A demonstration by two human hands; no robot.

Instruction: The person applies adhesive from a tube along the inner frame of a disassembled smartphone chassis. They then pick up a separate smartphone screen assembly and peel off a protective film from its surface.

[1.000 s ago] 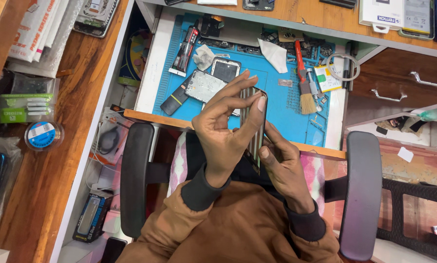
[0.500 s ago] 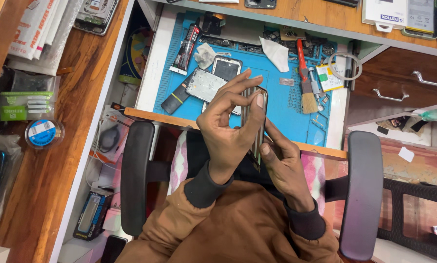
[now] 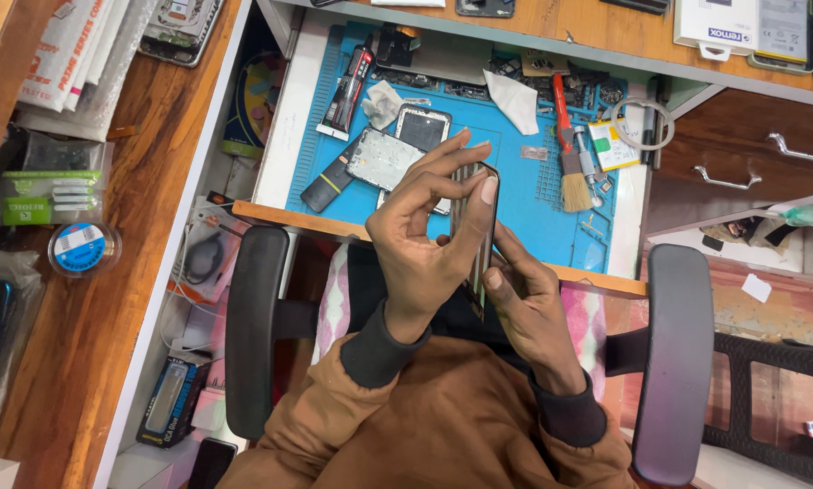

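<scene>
Left hand [image 3: 420, 244] lower on phone [image 3: 481, 237]

The place was a small phone-repair workshop. A blue repair mat [image 3: 524, 195] lay in an open drawer at upper centre, carrying a brush [image 3: 573, 177], a dismantled phone [image 3: 423, 127] and loose parts. Packaged spares [image 3: 49, 196] sat on the wooden counter [image 3: 107, 308] at left.

Both hands raised, left hand [image 3: 420, 235] fingers pinched, right hand [image 3: 526, 303] cupped.
</scene>
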